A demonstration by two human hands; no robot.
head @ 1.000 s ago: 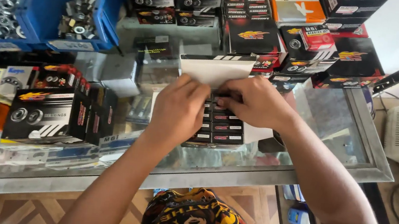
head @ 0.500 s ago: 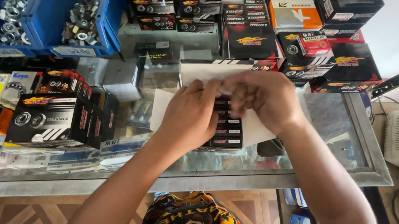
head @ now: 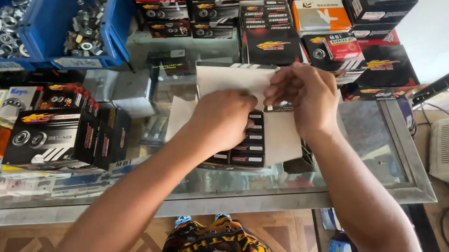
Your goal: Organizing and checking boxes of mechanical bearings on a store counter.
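Both hands work together on the glass counter top [head: 395, 162]: the left hand [head: 225, 121] presses on a stack of small black cartons [head: 247, 145], while the right hand [head: 302, 92] pinches the raised white paper sheet [head: 230, 79]. Wrapping appears partly done; the stack's front face remains uncovered. The hands hide the stack's top, so the folds cannot be judged.

Two blue bins [head: 51, 16] of nuts, two hands [head: 225, 120], perhaps twenty-odd bearing boxes [head: 271, 35].
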